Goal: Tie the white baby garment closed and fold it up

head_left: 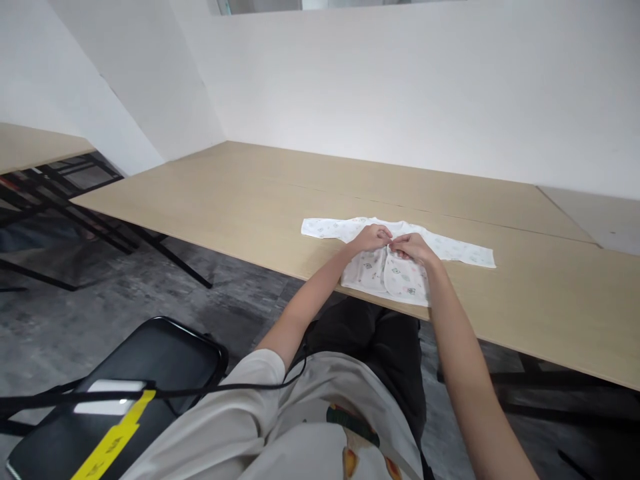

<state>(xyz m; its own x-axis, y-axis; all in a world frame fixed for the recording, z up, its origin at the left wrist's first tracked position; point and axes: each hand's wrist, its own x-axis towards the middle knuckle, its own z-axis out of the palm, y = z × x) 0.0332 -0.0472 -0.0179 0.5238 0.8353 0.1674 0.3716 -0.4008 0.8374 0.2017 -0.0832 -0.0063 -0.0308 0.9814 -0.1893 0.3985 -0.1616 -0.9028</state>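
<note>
A small white baby shirt (380, 270) with a faint printed pattern lies flat near the front edge of the light wooden table (240, 200), its sleeves spread left and right. My left hand (371, 237) and my right hand (411, 247) meet at the middle of the shirt's front opening, just below the neckline. The fingers of both hands are pinched on the fabric edges there. What the fingertips grip exactly is too small to tell.
A white partition wall (400, 87) runs along the table's far side. A black folding chair (130, 387) with a yellow tape strip stands at my lower left, and a black cable crosses it. Another table (30, 143) with black legs is at the far left.
</note>
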